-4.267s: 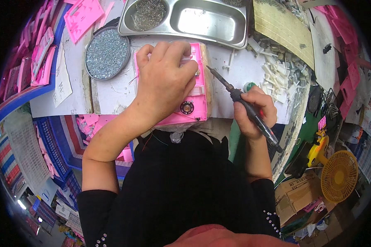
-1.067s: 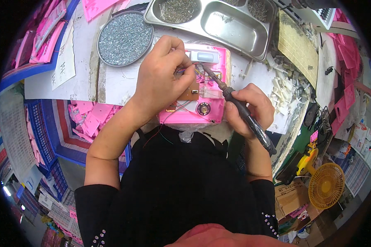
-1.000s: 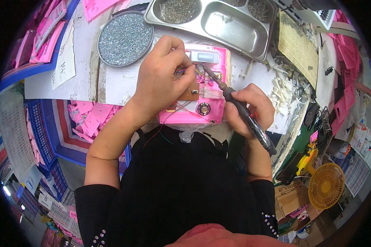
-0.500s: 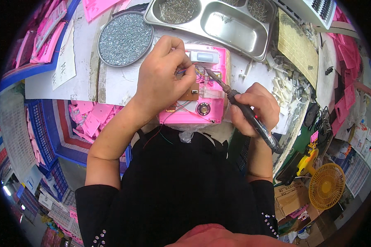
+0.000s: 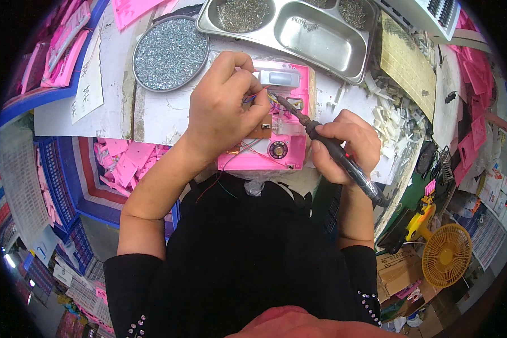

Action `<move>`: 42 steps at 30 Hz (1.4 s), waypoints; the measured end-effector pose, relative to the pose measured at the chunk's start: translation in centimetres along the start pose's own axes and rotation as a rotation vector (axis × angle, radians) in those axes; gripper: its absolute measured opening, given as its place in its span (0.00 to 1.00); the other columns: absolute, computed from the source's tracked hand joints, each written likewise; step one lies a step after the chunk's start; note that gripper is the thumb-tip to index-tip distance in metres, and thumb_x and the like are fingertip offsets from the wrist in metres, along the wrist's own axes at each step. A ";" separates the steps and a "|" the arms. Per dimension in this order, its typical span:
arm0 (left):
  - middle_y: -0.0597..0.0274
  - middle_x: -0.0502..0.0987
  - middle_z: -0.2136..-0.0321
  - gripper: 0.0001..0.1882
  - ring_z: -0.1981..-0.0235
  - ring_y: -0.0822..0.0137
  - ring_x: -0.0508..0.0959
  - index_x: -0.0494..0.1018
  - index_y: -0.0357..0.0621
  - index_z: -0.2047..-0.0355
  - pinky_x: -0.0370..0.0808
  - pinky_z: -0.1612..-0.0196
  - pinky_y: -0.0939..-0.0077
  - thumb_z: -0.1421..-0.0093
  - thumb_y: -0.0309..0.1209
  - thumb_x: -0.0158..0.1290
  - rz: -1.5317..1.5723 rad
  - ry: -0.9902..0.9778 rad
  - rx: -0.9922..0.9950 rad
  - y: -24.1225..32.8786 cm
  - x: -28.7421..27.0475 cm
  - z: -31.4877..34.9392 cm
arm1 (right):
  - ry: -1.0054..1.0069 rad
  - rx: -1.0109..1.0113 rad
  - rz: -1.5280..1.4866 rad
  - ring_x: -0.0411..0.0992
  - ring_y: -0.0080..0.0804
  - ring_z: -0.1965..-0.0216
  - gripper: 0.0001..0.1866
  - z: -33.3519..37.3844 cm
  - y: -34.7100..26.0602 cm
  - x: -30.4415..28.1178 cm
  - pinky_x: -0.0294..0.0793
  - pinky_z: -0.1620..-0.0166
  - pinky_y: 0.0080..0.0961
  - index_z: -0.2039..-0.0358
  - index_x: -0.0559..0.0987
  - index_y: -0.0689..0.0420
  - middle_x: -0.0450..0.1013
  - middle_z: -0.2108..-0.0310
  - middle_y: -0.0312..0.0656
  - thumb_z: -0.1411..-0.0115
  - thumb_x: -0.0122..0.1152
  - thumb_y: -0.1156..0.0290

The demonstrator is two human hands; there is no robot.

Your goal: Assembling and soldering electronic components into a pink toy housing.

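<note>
A pink plastic housing [image 5: 297,160] lies on the bench in front of me, with a small round speaker [image 5: 278,149], a brown circuit board [image 5: 262,128] and a white part with a grey window [image 5: 280,79] in it. My left hand [image 5: 226,104] is over its left side, thumb and forefinger pinched on thin coloured wires [image 5: 252,98]; their ends are partly hidden. My right hand [image 5: 349,145] grips a black soldering iron [image 5: 343,160] like a pen. Its tip is among the wires just right of my left fingertips. Loose red and green wires [image 5: 222,183] hang over the near edge.
A round dish of small metal screws [image 5: 172,53] stands far left, and a steel compartment tray [image 5: 321,42] with springs at the back. White plastic parts [image 5: 386,115] are heaped on the right. Pink pieces fill a crate [image 5: 84,186] at lower left; a yellow fan [image 5: 446,254] is lower right.
The soldering iron has moved slightly left, its tip closer to my left fingertips and the wires. My left hand has barely shifted and keeps its pinch.
</note>
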State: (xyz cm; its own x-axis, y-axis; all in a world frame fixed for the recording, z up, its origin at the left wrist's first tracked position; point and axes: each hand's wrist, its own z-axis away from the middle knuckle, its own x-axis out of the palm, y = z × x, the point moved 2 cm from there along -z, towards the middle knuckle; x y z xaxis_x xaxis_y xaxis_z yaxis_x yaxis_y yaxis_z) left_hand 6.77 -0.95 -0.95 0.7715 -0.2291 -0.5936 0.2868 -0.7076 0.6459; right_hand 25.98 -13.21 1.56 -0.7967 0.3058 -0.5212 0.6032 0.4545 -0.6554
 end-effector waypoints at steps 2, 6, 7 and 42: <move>0.57 0.73 0.63 0.08 0.71 0.67 0.76 0.75 0.37 0.74 0.75 0.70 0.74 0.52 0.20 0.64 -0.012 0.002 0.006 0.0 0.0 0.0 | 0.001 0.001 0.000 0.68 0.29 0.83 0.11 -0.1 0.1 0.1 0.62 0.80 0.23 0.66 0.78 0.63 0.71 0.82 0.41 0.51 0.69 0.76; 0.56 0.73 0.63 0.08 0.72 0.67 0.76 0.74 0.37 0.74 0.75 0.71 0.75 0.53 0.19 0.63 -0.024 -0.001 0.003 0.0 0.1 0.1 | 0.024 0.033 0.000 0.67 0.30 0.83 0.13 0.0 0.2 0.3 0.64 0.79 0.25 0.67 0.80 0.60 0.73 0.80 0.38 0.56 0.70 0.79; 0.56 0.73 0.63 0.08 0.72 0.67 0.76 0.74 0.37 0.74 0.76 0.71 0.75 0.53 0.19 0.63 -0.026 -0.001 0.003 -0.1 0.1 0.1 | 0.035 0.046 -0.002 0.67 0.31 0.83 0.14 0.0 0.2 0.4 0.65 0.79 0.26 0.68 0.80 0.59 0.73 0.80 0.37 0.58 0.70 0.80; 0.56 0.74 0.62 0.07 0.72 0.64 0.78 0.73 0.38 0.75 0.76 0.71 0.71 0.51 0.21 0.62 -0.061 0.026 -0.006 0.0 0.3 0.2 | 0.035 0.048 -0.002 0.69 0.32 0.82 0.14 0.3 -0.3 -0.6 0.66 0.79 0.26 0.66 0.80 0.60 0.77 0.77 0.40 0.56 0.71 0.79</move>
State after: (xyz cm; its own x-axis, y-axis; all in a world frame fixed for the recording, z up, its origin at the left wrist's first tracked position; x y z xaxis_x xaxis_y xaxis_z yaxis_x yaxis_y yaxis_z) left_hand 6.94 -1.18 -1.23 0.7668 -0.1680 -0.6195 0.3372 -0.7158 0.6115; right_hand 26.29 -13.76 1.95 -0.7981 0.3344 -0.5012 0.6021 0.4145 -0.6824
